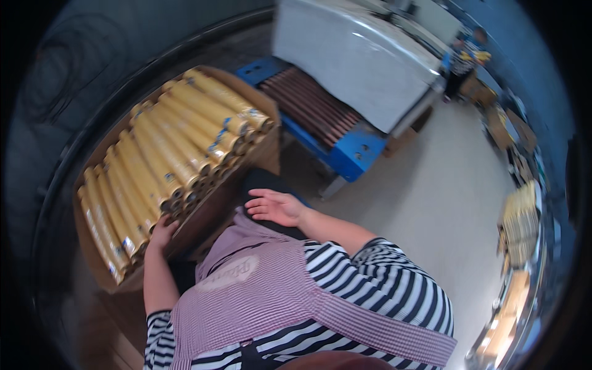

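Cardboard box [264, 154] of yellow rolls [154, 145] beside left hand [163, 233]

The rolls lie just beyond that hand; whether it grips one cannot be told. To its right, the right hand [276, 208] is loosely open, palm showing.

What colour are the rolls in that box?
The rolls look yellowish tan, clearest in the head view.

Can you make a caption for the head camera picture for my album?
Left hand by a cardboard box full of yellow tubes, right hand open and empty.
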`<state>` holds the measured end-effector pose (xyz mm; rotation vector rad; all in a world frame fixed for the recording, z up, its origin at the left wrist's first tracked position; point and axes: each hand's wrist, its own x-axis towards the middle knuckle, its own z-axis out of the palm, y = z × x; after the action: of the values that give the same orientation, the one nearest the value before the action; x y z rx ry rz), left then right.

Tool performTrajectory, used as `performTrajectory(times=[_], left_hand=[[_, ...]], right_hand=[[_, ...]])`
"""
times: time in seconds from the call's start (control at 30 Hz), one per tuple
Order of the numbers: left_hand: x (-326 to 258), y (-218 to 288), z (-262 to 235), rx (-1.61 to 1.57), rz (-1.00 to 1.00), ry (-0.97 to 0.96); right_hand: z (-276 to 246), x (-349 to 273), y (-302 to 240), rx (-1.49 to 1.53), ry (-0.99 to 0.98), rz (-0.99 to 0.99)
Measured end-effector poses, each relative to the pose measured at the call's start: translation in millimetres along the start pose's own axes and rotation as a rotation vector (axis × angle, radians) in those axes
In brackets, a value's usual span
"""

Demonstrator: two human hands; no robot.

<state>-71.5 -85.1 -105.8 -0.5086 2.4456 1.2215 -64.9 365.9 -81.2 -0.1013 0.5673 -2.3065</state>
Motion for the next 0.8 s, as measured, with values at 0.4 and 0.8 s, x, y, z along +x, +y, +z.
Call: performTrajectory(times=[0.4,0.8], left_hand=[[-23.5,9.8,-0.8,-0.068,-0.013,0.033],[-26.5,23.6,-2.3,-0.228,-0.077,-0.042]], right_hand=[[6.2,8.3,-1.4,-0.040,-0.006,0.061],[7.8,8.1,-0.7,-0.033,0.006,0.044]])
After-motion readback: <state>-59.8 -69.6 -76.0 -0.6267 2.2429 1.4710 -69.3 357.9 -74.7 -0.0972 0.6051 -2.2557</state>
